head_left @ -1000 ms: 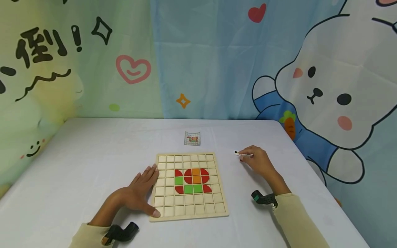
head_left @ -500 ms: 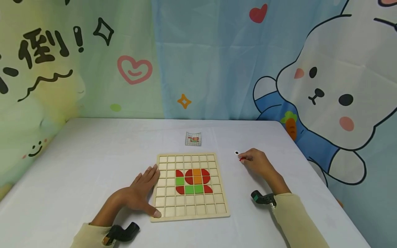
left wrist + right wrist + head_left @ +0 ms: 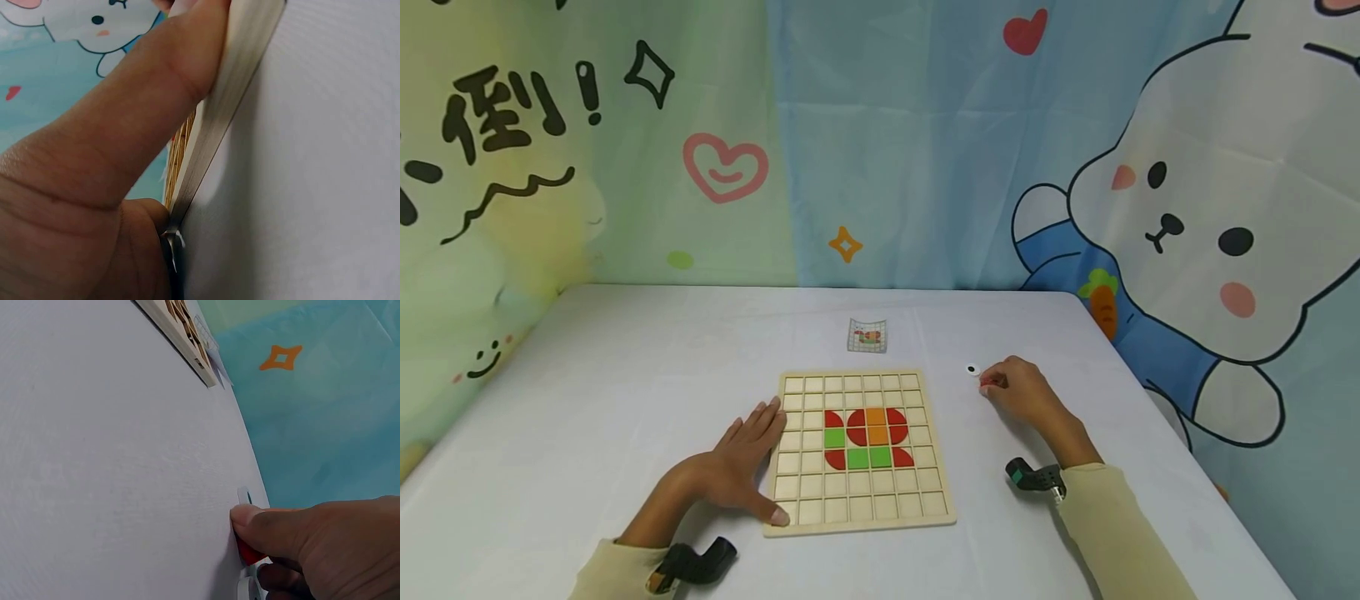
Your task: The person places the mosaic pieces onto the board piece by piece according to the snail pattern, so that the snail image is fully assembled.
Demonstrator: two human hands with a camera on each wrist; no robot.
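Observation:
In the head view my left hand [image 3: 737, 458] rests along the left edge of a square wooden grid board [image 3: 859, 508], fingers straight, thumb on its near corner. Red, green [image 3: 868, 457] and orange [image 3: 876, 425] tiles fill some cells. To the board's right, my right hand [image 3: 1022, 392] pinches a small red piece [image 3: 251, 553] between thumb and fingers, low over the table. A white disc with a black dot [image 3: 973, 369] lies just beyond the fingertips. Another white round piece [image 3: 245, 589] shows below the curled fingers in the right wrist view.
A small picture card [image 3: 867, 336] with a coloured grid pattern lies behind the board. The white-covered table [image 3: 662, 358] ends at a printed curtain [image 3: 895, 150]. Each wrist carries a black camera mount [image 3: 1033, 479].
The white pieces at my right fingertips have gone from the grip's front, and the dotted disc now stands apart from them. The red piece is pinched instead. My left hand stays put.

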